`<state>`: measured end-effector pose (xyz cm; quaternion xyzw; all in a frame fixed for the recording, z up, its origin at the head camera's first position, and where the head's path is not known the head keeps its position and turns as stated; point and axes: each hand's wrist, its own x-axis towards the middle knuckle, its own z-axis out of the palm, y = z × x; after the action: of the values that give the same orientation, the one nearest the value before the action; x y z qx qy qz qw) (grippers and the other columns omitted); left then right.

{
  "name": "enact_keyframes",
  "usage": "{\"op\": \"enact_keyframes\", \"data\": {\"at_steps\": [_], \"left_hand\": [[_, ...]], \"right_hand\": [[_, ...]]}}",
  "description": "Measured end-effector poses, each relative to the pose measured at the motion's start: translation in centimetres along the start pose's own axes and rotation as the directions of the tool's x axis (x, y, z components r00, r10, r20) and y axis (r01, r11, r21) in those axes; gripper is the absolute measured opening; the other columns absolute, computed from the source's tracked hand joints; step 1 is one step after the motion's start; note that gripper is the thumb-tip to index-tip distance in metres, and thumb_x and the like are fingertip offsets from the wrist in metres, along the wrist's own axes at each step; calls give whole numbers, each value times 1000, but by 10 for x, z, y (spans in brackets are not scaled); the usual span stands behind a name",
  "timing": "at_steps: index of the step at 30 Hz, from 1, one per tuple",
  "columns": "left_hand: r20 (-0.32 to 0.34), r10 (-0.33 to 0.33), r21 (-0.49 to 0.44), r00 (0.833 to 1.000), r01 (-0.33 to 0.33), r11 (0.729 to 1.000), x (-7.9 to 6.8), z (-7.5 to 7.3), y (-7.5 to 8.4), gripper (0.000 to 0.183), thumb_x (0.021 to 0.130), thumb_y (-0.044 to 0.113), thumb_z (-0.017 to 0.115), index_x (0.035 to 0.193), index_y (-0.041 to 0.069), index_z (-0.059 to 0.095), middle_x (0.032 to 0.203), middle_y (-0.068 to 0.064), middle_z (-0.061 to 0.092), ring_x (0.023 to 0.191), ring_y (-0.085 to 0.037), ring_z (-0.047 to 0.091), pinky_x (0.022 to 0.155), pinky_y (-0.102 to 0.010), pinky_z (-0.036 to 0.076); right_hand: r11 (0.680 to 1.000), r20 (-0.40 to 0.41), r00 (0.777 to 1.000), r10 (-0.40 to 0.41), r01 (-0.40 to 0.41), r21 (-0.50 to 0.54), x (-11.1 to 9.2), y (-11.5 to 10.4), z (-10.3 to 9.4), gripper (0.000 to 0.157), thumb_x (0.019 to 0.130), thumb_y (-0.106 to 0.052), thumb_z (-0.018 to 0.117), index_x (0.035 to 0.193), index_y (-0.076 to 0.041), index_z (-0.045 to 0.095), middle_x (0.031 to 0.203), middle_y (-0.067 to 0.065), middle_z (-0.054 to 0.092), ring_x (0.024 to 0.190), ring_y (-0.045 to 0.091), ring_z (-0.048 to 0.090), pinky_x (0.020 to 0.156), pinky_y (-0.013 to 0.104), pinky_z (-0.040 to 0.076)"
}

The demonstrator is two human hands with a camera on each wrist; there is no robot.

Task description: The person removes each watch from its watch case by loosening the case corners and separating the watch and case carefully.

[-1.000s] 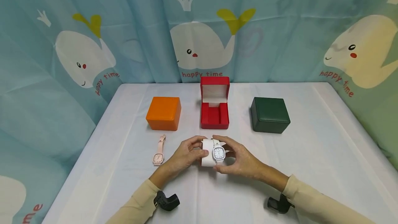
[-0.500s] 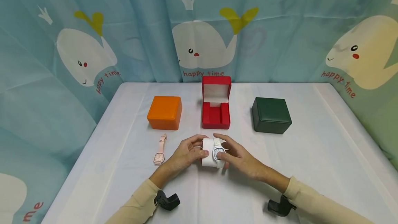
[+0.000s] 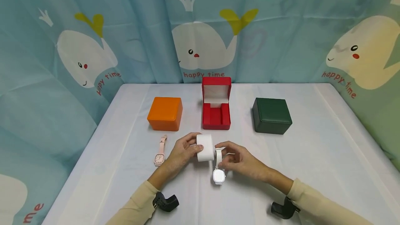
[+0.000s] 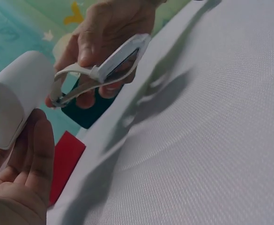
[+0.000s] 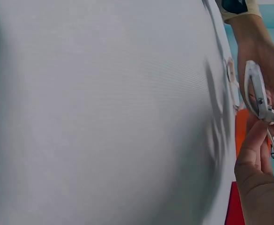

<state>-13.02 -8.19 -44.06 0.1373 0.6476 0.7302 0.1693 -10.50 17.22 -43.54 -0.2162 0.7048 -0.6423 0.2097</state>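
Note:
My left hand (image 3: 181, 153) grips a white watch pillow (image 3: 206, 148), a rounded roll whose open end shows in the left wrist view. Just to its right, my right hand (image 3: 243, 160) pinches a white wristwatch (image 3: 219, 176) by its strap. The watch is off the pillow and held above the table, its square case pointing toward me and its strap still looped, as the left wrist view shows. A pink wristwatch (image 3: 159, 159) lies flat on the table beside my left forearm, touched by neither hand.
Behind my hands stands a red watch box (image 3: 216, 127) with its lid raised. An orange box (image 3: 164, 112) with its lid down is to its left, a green box (image 3: 272, 114) likewise to its right. A whale-print curtain (image 3: 200, 44) hangs behind the white table (image 3: 318, 141).
The white watch has come off the pillow, drawn toward me by my right hand, and its case now hangs lower. My left hand has moved slightly left and away with the pillow.

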Motion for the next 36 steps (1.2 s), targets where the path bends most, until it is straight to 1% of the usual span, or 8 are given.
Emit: {"op": "enact_keyframes", "data": {"at_steps": [3, 9, 13, 17, 24, 27, 31, 36], "left_hand": [[-27, -12, 19, 1000, 13, 1000, 0, -1, -1, 55, 92, 14, 62, 138, -12, 46, 127, -25, 62, 100, -20, 62, 86, -29, 54], [-47, -25, 47, 999, 27, 999, 1, -2, 0, 54, 95, 17, 61, 139, -10, 46, 128, -24, 62, 100, -22, 61, 84, -28, 54], [-55, -43, 22, 998, 45, 999, 0, -1, 0, 54, 96, 17, 60, 140, -10, 45, 129, -23, 61, 100, -21, 61, 83, -27, 53], [-43, -67, -9, 997, 67, 998, -1, 1, -2, 54, 97, 16, 59, 141, -10, 43, 131, -22, 60, 101, -19, 60, 84, -27, 53], [6, -97, -23, 995, 97, 995, -2, 6, -8, 53, 97, 15, 61, 141, -8, 43, 131, -21, 60, 103, -21, 61, 90, -31, 52], [19, -101, -22, 995, 102, 995, -3, 6, -10, 53, 97, 14, 61, 142, -7, 43, 132, -22, 59, 104, -23, 61, 91, -34, 53], [18, -90, -7, 996, 90, 996, -2, 7, -9, 53, 98, 14, 61, 143, -6, 42, 133, -22, 59, 105, -23, 61, 92, -35, 53], [24, -91, 24, 996, 91, 996, -1, 6, -9, 52, 99, 14, 62, 143, -6, 43, 132, -22, 59, 104, -23, 61, 90, -35, 54]], "right_hand": [[999, 11, 1000, -19, 20, -36, 1, 2, 0, 52, 92, -1, 73, 139, -3, 52, 106, 16, 63, 87, 24, 66, 77, 27, 54], [998, 1, 999, -51, 51, -46, 4, 0, -3, 54, 89, 1, 75, 138, -2, 53, 104, 17, 64, 85, 24, 68, 76, 27, 55], [996, -11, 997, -73, 72, -53, 6, 3, -3, 54, 86, 6, 77, 135, 1, 54, 101, 17, 64, 84, 24, 69, 75, 28, 57], [990, -45, 996, -72, 66, -121, 8, 6, -2, 53, 84, 8, 79, 132, 1, 57, 98, 14, 65, 85, 24, 67, 75, 29, 57], [947, -91, 993, -78, 45, -319, 12, 2, -2, 52, 82, 8, 79, 129, -7, 59, 98, 6, 66, 84, 20, 68, 79, 31, 57], [930, -94, 993, -73, 33, -367, 16, 0, -2, 52, 82, 9, 79, 128, -5, 60, 96, 4, 67, 83, 17, 67, 77, 30, 57], [912, -107, 993, -51, 3, -410, 20, 1, -3, 52, 82, 9, 79, 129, -2, 60, 93, 2, 68, 83, 16, 66, 73, 29, 57], [899, -122, 992, -35, -22, -438, 23, 2, -6, 52, 83, 7, 79, 131, 2, 60, 92, 2, 66, 83, 15, 64, 73, 28, 55]]}}
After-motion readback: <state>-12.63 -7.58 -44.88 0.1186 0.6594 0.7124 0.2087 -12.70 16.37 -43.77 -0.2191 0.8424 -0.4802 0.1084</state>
